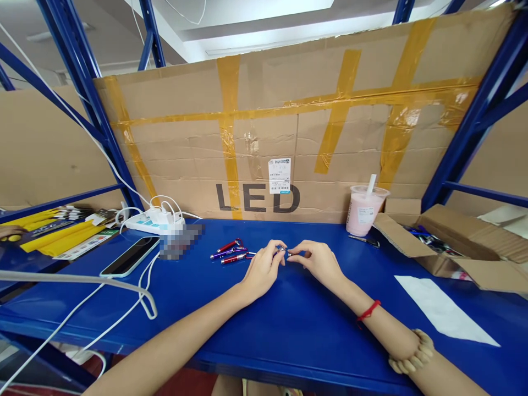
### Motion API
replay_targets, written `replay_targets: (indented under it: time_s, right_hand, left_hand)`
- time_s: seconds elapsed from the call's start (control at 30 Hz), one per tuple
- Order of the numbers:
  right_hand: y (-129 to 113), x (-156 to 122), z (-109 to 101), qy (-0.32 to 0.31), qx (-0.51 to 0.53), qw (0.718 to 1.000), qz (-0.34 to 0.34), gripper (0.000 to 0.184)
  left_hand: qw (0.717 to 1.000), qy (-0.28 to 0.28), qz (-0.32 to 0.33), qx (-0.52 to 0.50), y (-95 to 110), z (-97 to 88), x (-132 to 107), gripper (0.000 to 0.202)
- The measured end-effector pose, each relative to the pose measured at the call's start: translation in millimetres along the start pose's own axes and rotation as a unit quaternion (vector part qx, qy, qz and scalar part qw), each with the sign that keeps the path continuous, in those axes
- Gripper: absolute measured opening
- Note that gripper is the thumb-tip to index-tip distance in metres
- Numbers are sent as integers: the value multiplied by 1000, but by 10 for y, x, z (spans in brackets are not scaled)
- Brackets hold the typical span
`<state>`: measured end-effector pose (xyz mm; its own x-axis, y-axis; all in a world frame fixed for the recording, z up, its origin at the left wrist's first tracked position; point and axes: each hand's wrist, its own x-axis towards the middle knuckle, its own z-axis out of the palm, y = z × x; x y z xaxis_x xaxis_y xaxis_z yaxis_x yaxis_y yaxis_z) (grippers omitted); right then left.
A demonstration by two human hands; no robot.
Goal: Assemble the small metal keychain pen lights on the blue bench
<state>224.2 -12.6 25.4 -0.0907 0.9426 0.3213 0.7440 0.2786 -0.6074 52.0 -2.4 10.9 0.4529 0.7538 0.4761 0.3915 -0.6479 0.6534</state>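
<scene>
My left hand [264, 269] is above the middle of the blue table, thumb and fingers pinched together near a small shiny bit that I cannot make out. Facing it across a narrow gap, my right hand [319, 261] pinches another tiny piece between thumb and forefinger, too small to name. Just left of my left hand lie several slim metal penlights: a red one [227, 246] at the back, a purple one [223, 253] in the middle and another red one [233, 259] in front, the nearest partly behind my fingers.
A phone [130, 257] and white cables lie left, before a power strip [154, 221]. At the back right stand a pink drink cup [363, 212] and an open carton [443, 261] of small items. White paper [445, 308] lies right. A cardboard wall [185, 159] closes the back.
</scene>
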Motion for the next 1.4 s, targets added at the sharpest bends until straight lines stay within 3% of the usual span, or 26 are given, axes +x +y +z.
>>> replay_targets:
  time_s: [0.33, 0.63, 0.87, 1.4]
  right_hand:
    - [91, 23, 36, 61, 44, 996, -39, 15]
    - [44, 1, 40, 71, 89, 990, -81, 21]
    - [-54, 4, -4, 56, 238, 968, -62, 32]
    - [-52, 2, -20, 38, 237, 968, -73, 27]
  left_hand:
    - [998, -10, 15, 64, 17, -38, 8, 17]
    - [991, -16, 33, 125, -7, -57, 23, 16]
    - [995, -8, 31, 91, -37, -37, 22, 14]
    - [990, -22, 46, 133, -5, -36, 7, 15]
